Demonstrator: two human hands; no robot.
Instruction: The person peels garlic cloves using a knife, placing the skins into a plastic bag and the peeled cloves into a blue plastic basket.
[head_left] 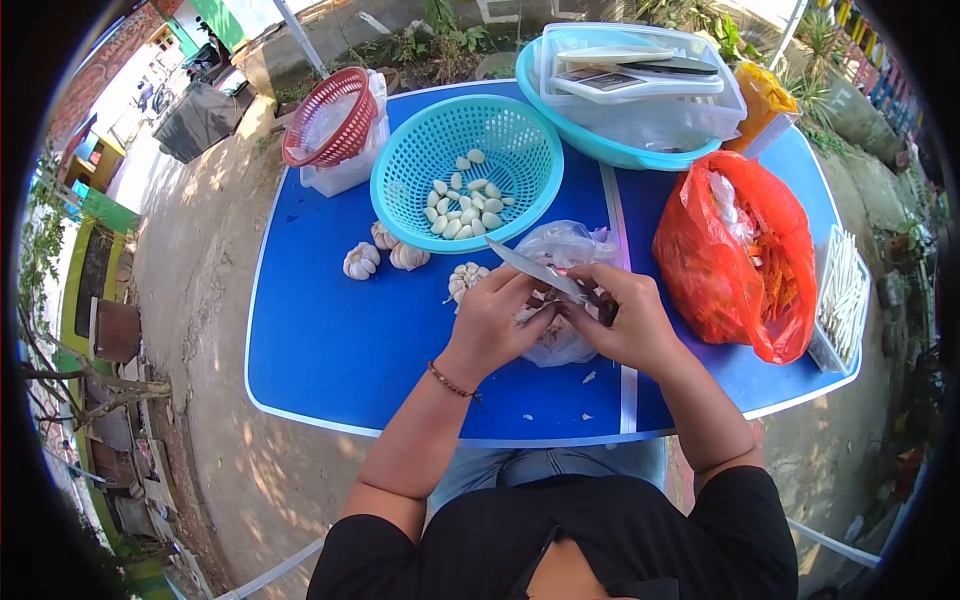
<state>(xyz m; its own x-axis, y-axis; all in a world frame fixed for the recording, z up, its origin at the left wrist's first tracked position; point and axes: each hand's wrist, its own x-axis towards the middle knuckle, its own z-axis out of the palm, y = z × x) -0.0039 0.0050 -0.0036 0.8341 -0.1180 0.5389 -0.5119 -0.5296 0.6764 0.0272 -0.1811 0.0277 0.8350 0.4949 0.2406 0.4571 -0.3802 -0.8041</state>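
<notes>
My right hand [632,318] is closed round the dark handle of a knife [540,270]. The blade points up and left, crossing over my left fingers. My left hand [498,318] is pinched on what looks like a garlic clove, mostly hidden by the fingertips, which meet those of the right hand. Beneath both hands lies a clear plastic bag [560,350] with garlic skins in it. A partly broken garlic bulb [466,280] sits beside my left hand. Past the blade, a turquoise basket [400,150] holds several peeled cloves [463,228].
Whole garlic bulbs [361,262] lie left on the blue table [330,340]. A red basket [297,140] stands behind them. At the right are a red plastic bag [690,260] and a tray of white sticks [843,300]. A turquoise basin [600,152] with plastic containers [640,85] stands behind.
</notes>
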